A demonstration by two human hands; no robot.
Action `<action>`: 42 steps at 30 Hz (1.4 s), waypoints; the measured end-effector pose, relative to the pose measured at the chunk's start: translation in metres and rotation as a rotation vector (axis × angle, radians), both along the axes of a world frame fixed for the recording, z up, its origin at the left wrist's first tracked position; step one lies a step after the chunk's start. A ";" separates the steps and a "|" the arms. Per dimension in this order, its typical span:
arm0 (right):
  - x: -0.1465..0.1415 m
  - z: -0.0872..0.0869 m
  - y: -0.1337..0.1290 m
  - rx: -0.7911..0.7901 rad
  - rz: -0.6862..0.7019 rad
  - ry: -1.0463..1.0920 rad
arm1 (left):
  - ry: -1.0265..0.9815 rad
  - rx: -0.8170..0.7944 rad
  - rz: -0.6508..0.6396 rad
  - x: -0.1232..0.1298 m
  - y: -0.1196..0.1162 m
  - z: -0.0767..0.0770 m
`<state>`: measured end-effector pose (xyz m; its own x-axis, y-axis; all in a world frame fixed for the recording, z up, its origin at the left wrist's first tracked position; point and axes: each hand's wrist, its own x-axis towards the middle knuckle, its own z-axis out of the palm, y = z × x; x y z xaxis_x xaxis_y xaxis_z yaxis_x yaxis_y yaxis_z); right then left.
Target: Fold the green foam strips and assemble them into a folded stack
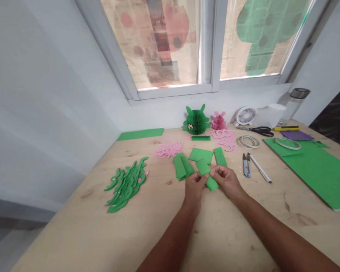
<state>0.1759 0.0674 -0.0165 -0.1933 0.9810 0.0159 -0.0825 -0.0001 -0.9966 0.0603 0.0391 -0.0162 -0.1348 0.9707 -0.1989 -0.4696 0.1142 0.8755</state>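
My left hand (195, 185) and my right hand (225, 180) meet over a narrow strip of green paper (212, 184), each pinching it near its middle from its own side. Just left of the strip lies a folded green paper piece (181, 166). Behind the hands is a flat green piece (200, 154), and a small green rectangle (220, 156) rests beyond my right fingers. A pile of curved green cut-outs (127, 185) is spread at the left.
Blue snips (246, 166), a white pen (260, 168), tape rolls (248, 141) and black scissors (260, 130) lie to the right. Green sheets (317, 170) cover the right side. Green (197, 121) and pink (218, 121) paper figures, a fan (245, 115) and a bottle (294, 105) stand behind.
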 end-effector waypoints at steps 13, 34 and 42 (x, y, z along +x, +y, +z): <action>0.000 -0.002 -0.001 -0.056 0.011 0.089 | 0.120 0.043 -0.073 -0.002 0.003 -0.014; -0.001 0.000 -0.002 -0.162 0.007 0.231 | 0.106 0.013 -0.004 -0.001 0.001 -0.002; -0.001 0.001 -0.003 -0.158 0.001 0.231 | 0.107 -0.004 -0.041 0.001 0.001 -0.003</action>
<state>0.1746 0.0647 -0.0154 -0.2032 0.9747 -0.0934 -0.3078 -0.1542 -0.9389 0.0614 0.0397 -0.0188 -0.1158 0.9751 -0.1892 -0.3686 0.1347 0.9198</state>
